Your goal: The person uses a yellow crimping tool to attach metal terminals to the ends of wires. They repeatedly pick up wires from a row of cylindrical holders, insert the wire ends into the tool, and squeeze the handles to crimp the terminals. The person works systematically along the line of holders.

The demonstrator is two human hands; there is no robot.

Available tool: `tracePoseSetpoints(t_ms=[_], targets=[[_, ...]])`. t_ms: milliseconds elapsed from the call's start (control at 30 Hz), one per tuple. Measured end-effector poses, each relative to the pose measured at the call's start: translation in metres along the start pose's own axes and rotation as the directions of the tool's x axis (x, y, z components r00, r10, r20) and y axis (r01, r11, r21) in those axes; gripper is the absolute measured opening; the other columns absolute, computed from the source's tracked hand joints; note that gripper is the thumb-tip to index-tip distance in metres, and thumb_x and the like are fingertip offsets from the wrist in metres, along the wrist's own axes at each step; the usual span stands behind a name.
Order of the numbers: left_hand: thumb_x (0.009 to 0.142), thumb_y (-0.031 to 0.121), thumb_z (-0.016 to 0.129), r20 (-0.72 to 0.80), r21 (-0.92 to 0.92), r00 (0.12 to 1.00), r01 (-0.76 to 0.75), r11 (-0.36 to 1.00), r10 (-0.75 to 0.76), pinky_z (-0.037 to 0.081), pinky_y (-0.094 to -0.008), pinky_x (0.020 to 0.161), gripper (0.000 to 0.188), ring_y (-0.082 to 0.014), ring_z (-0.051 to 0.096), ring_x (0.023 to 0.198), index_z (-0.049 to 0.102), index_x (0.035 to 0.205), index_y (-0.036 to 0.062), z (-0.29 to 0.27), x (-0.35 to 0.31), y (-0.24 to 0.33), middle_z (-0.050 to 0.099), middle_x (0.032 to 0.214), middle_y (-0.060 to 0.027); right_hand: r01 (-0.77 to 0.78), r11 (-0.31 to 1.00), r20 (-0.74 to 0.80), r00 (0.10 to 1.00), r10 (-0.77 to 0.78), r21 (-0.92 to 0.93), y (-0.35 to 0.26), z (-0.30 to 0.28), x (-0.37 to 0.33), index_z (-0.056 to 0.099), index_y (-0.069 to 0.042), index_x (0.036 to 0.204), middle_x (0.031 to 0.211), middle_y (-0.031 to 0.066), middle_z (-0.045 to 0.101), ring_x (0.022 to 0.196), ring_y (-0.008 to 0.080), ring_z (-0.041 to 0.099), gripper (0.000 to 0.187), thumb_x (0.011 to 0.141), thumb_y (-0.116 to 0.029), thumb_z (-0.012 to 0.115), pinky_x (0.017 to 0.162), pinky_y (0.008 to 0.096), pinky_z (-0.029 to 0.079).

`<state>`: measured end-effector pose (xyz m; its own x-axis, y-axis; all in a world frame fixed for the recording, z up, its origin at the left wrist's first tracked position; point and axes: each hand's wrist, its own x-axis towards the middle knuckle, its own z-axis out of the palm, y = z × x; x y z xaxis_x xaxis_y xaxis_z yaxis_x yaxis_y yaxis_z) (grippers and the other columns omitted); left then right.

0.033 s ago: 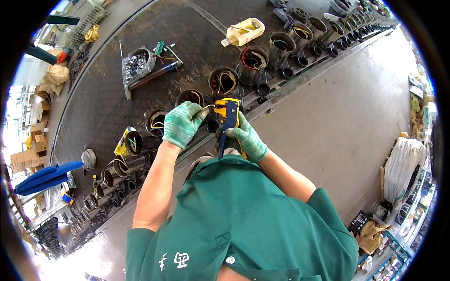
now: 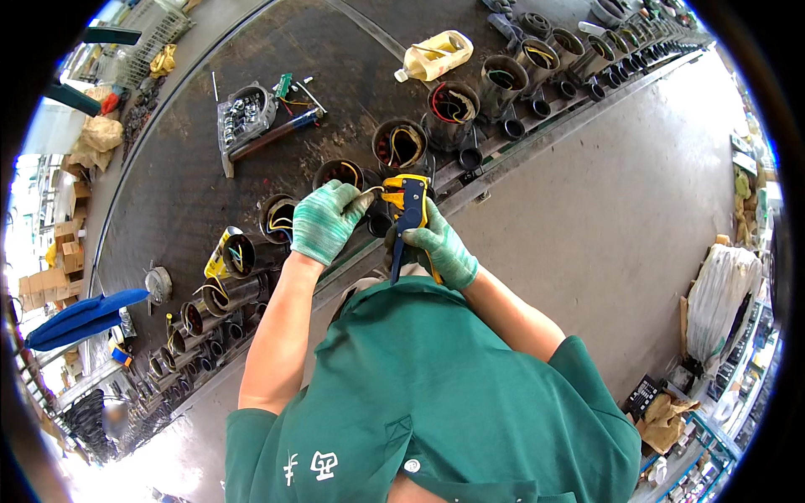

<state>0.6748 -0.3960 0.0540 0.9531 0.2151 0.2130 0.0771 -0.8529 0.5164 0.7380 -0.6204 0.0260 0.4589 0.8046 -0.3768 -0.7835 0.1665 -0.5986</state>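
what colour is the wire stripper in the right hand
Yellow head with blue handles; the wire stripper shows best in the head view, gripped by the right hand.

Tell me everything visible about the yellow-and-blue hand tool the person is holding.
The stripper tool is a plier-type tool with a yellow head and dark blue body, its handles running down toward the person. It looks like plastic over metal. The right hand, in a green knit glove, grips the handles. The gloved left hand is beside the head, pinching a thin wire that leads into the head. The tool is held above the dark bench edge, in front of a row of round motor housings. Whether the head is clamped shut is unclear.
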Motion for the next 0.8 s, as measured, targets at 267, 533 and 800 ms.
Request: tracePoseSetpoints(t_ms=[267, 533, 800], targets=[[0.091, 0.029, 0.077, 0.010, -0.011, 0.996, -0.084, 0.996, 0.084, 0.053, -0.0448, 0.065, 0.021, -0.0347, 0.066, 0.076, 0.074, 0.087, 0.0079, -0.001, -0.004, -0.008, 0.065, 0.082, -0.0109, 0.088, 0.982, -0.024, 0.995, -0.094, -0.167, 0.008, 0.010, 0.005, 0.036, -0.013, 0.157, 0.119, 0.0031, 0.058, 0.105, 0.0149, 0.062, 0.073, 0.092, -0.008, 0.068, 0.096, 0.0339, 0.056], [0.090, 0.020, 0.078, 0.085, -0.055, 0.987, -0.135, 0.989, 0.140, 0.052, -0.0444, 0.067, 0.015, -0.0363, 0.067, 0.079, 0.075, 0.096, 0.0054, -0.010, -0.004, -0.017, 0.067, 0.087, -0.0129, 0.133, 0.913, -0.066, 0.983, -0.171, -0.386, 0.008, 0.017, 0.005, 0.039, -0.011, 0.154, 0.116, 0.0028, 0.059, 0.101, 0.0134, 0.060, 0.067, 0.093, -0.008, 0.066, 0.093, 0.0310, 0.054], [0.092, 0.026, 0.076, 0.153, 0.004, 0.976, -0.157, 0.988, 0.154, 0.055, -0.0451, 0.072, 0.020, -0.0358, 0.070, 0.085, 0.077, 0.098, 0.0074, -0.018, -0.002, -0.018, 0.070, 0.091, -0.0118, 0.028, 0.928, -0.161, 0.983, -0.094, -0.371, 0.002, 0.030, -0.005, 0.041, -0.010, 0.150, 0.100, 0.0060, 0.064, 0.085, 0.0168, 0.065, 0.057, 0.095, -0.010, 0.058, 0.078, 0.0340, 0.058]])
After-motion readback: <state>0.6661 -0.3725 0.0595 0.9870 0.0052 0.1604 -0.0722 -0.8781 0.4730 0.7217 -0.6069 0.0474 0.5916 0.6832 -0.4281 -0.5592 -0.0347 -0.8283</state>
